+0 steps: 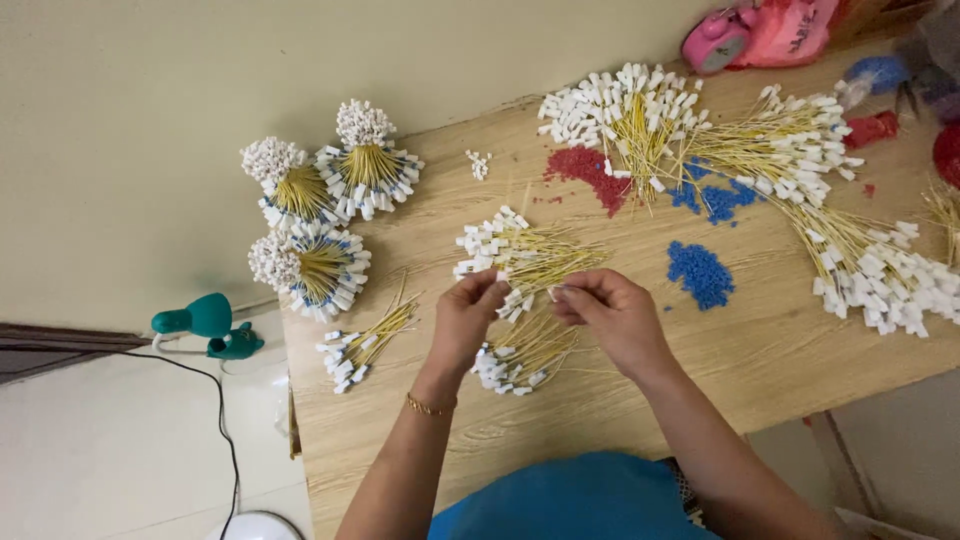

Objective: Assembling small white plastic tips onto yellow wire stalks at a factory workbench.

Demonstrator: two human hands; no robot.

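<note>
My left hand (468, 318) and my right hand (608, 312) are raised together over the middle of the wooden table (760, 350). Between their fingertips they pinch a thin yellow wire with a white plug end (520, 297). Just beyond the hands lies a loose fan of the same yellow wires with white ends (515, 252). A smaller pile of them (520, 360) lies under the hands. A short bunch (362, 345) rests to the left of my left hand.
Three tied round bundles (322, 200) sit at the table's left edge. Big loose heaps of wires (700, 130) spread across the far right. Red beads (590, 170) and blue beads (700, 272) lie in patches. A teal clamp lamp (208, 325) hangs off the left side.
</note>
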